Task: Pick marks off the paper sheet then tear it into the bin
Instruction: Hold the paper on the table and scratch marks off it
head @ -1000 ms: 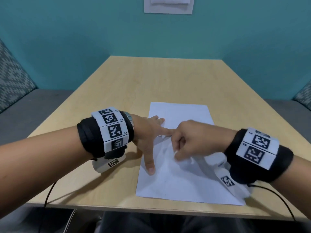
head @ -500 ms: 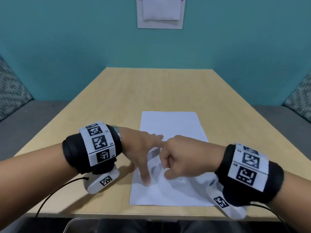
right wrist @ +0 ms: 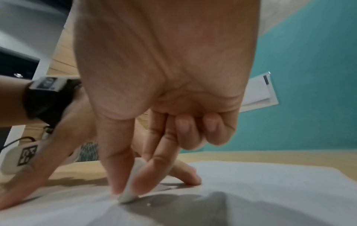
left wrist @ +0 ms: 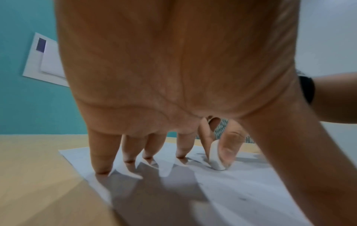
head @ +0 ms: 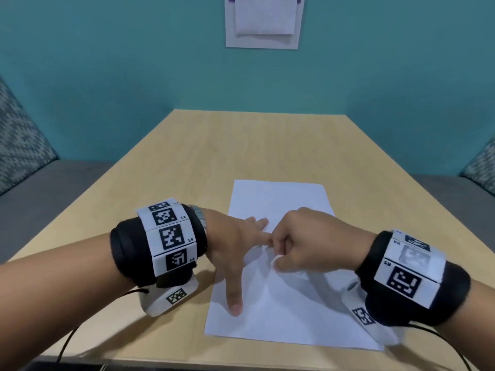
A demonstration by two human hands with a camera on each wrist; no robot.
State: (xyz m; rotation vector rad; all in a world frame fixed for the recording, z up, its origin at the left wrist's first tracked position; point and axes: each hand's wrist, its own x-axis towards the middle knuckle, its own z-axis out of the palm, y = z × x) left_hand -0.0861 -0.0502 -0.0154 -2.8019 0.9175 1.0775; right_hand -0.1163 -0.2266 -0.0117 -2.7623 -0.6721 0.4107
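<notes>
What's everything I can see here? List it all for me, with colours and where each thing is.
Paper sheet: one, white, flat on the table's near half.
Eraser: one, white, pinched against the sheet.
Table: one, light wood, centre.
Wall notice: one, white, on the teal wall.
Cushions: two, grey patterned, far left and right.
Left hand: fingers spread, pressing the sheet.
Right hand: pinching the eraser.
Wristbands: two, black with white tags.
</notes>
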